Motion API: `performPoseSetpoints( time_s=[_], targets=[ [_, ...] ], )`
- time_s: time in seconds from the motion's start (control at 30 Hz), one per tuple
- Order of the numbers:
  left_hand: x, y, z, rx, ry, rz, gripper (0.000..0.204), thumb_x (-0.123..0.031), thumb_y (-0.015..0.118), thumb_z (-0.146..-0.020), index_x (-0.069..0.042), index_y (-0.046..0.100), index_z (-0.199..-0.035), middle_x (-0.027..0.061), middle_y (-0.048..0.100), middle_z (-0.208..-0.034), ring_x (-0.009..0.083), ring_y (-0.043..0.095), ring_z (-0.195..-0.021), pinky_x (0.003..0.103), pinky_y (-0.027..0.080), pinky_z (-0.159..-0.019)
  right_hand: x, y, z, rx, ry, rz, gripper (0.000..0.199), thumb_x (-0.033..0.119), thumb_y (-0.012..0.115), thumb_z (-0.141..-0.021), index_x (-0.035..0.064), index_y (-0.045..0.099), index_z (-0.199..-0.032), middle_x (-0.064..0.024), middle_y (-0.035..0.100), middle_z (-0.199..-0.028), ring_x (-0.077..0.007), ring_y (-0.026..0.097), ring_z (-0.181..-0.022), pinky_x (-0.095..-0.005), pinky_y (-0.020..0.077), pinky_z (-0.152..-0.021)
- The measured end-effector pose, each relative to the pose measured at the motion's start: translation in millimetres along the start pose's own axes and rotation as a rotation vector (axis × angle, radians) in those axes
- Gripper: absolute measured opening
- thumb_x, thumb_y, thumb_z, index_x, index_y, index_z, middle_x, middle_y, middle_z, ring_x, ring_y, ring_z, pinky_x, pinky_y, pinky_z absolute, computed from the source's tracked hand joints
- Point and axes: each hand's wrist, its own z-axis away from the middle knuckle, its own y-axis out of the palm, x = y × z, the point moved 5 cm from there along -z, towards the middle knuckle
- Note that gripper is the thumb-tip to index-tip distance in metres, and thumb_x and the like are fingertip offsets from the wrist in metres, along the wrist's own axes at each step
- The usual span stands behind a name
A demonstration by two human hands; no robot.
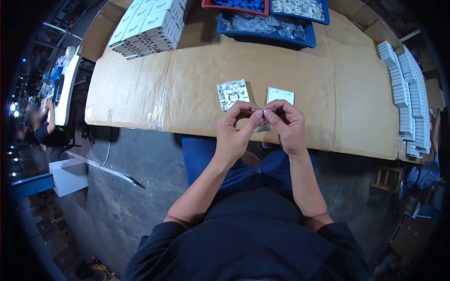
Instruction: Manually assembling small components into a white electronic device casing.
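Observation:
Between my two hands, over the front edge of the table, is a small clear plastic bag (264,126). My left hand (237,127) pinches its upper edge with thumb and forefinger. Close against it, my right hand (290,127) pinches the same edge from the other side. The bag hangs below the fingertips; whether anything is inside cannot be made out. Just beyond my left hand lies a white square plastic housing (233,93), its moulded inner side facing up. A flat white square piece (281,95) with small dark marks lies beyond my right hand, partly covered by it.
The table (197,89) is covered in cardboard. White boxes (147,28) are stacked at the far left. At the back stand a blue bin (267,40) of clear bags, a red bin (234,5) of blue parts and another blue bin (326,13). White pieces (407,98) line the right edge.

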Motion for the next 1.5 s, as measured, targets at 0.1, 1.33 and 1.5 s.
performPoseSetpoints(
  time_s=[0.1,1.33,1.5],
  targets=[
    [3.7,0.5,0.0,-0.024,-0.074,0.086,0.014,-0.007,0.07,-0.099,0.001,0.067,-0.11,0.0029,0.07,-0.103,0.0074,0.064,-0.094,0.024,0.053,-0.086,3.6,1.3,-0.1,-0.001,-0.008,0.017,0.013,0.008,0.071,-0.099,-0.0012,0.068,-0.107,-0.0028,0.072,-0.096,-0.0071,0.066,-0.088,-0.0229,0.0542,-0.077],
    [35.3,-14.9,1.6,0.012,-0.388,0.368,0.012,-0.006,0.071,-0.097,-0.002,0.067,-0.107,0.0041,0.068,-0.1,0.0118,0.066,-0.091,0.03,0.057,-0.085,5.4,-18.1,0.2,0.142,0.087,0.158,0.013,-0.003,0.07,-0.096,-0.0006,0.065,-0.108,-0.0062,0.068,-0.11,-0.0097,0.064,-0.101,-0.0275,0.0579,-0.089],
    [42.1,-20.1,1.1,-0.029,-0.356,0.385,0.014,-0.004,0.071,-0.096,-0.002,0.067,-0.109,0.0026,0.067,-0.097,0.0104,0.065,-0.09,0.029,0.057,-0.084,-0.9,-17.3,-1.0,0.141,0.084,0.202,0.017,-0.005,0.069,-0.096,-0.0011,0.064,-0.111,-0.003,0.065,-0.101,-0.009,0.063,-0.095,-0.0255,0.0566,-0.087]
  ],
)
